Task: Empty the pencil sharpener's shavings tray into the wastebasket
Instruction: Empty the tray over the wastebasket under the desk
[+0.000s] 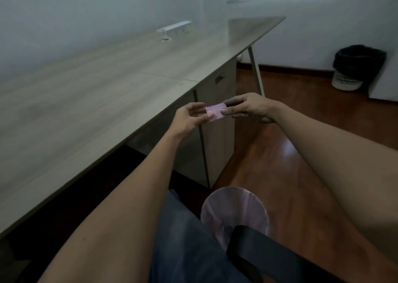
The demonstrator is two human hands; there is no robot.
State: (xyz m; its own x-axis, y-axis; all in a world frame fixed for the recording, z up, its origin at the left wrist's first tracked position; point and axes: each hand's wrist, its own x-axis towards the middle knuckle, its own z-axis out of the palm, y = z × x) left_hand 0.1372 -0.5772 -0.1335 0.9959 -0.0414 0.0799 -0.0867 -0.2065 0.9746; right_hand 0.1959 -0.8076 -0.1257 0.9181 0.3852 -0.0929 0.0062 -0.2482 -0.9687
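Note:
A small pink pencil sharpener [215, 111] is held in the air past the desk's front edge, between both hands. My left hand [190, 119] pinches its left end with fingertips. My right hand [249, 108] grips its right end, where a dark part shows under the fingers; I cannot tell whether that part is the tray. Below, close to my lap, stands a wastebasket lined with a pink bag [234, 211]. A second wastebasket with a black bag [355, 67] stands on the floor at the far right wall.
A long wooden desk [107, 101] runs along my left, with a white socket strip [174, 28] at its back. A drawer cabinet [217, 131] sits under it. A black chair armrest [258, 250] crosses the lower middle. The floor is brown wood.

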